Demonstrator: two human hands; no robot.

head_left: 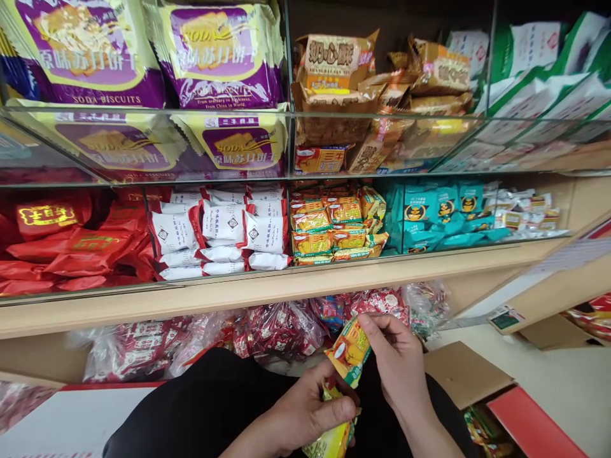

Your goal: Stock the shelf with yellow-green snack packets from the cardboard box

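Note:
My right hand (pixel 396 362) pinches a yellow and green biscuit packet (pixel 352 351) by its upper right end, tilted, with its printed face toward me. Lower down, my left hand (pixel 312 404) is closed around more yellow-green packets (pixel 331 436), partly hidden by its thumb and fingers. The lower end of the right hand's packet comes close to the left fingers; whether they touch it I cannot tell. Both hands are above my dark-clothed lap, in front of the shelf. Similar orange and green packets (pixel 312 221) lie stacked in a middle compartment of the lower shelf.
Glass-fronted shelves hold purple soda biscuit packs (pixel 219 57), red packs (pixel 102 242), white packets (pixel 222 222) and teal packets (pixel 442 207). Below the wooden shelf edge (pixel 191 299) lie clear bags of red-wrapped goods (pixel 281 327). An open cardboard box (pixel 468 375) stands on the floor at right.

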